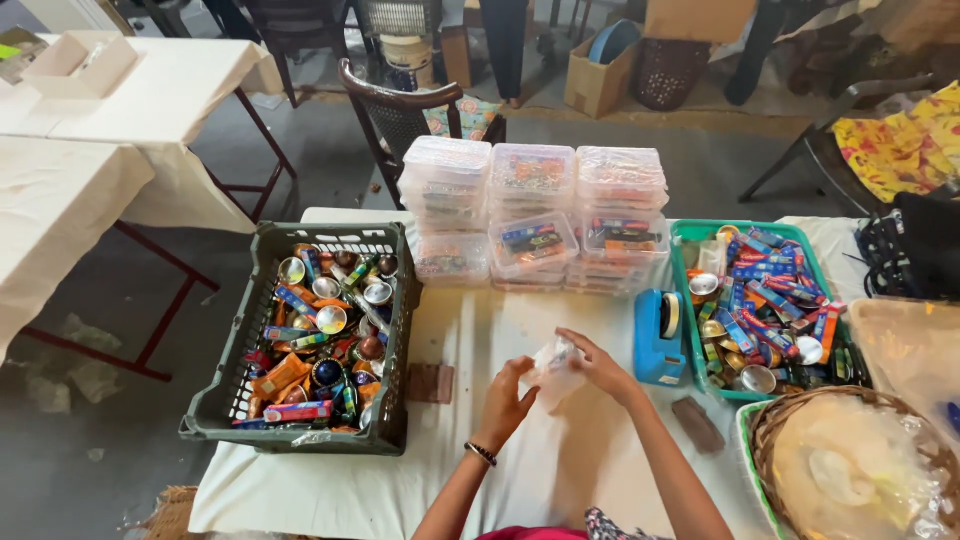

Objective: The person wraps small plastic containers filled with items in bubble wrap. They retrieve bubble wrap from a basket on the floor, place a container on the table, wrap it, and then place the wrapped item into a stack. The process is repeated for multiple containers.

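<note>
Small clear plastic bag (556, 366) held between both hands above the white tablecloth (480, 330). Left of the grip, a dark crate (262, 262) of mixed small items; right of it, a blue tape dispenser (658, 338) and green tray (688, 232); beyond it, stacked clear boxes (535, 215). Left hand (507, 398) and right hand (598, 364) each pinch the bag with curled fingers

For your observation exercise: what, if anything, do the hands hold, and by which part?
Both hands hold a small clear packet: the left hand at its left edge, the right hand at its right side.
</note>
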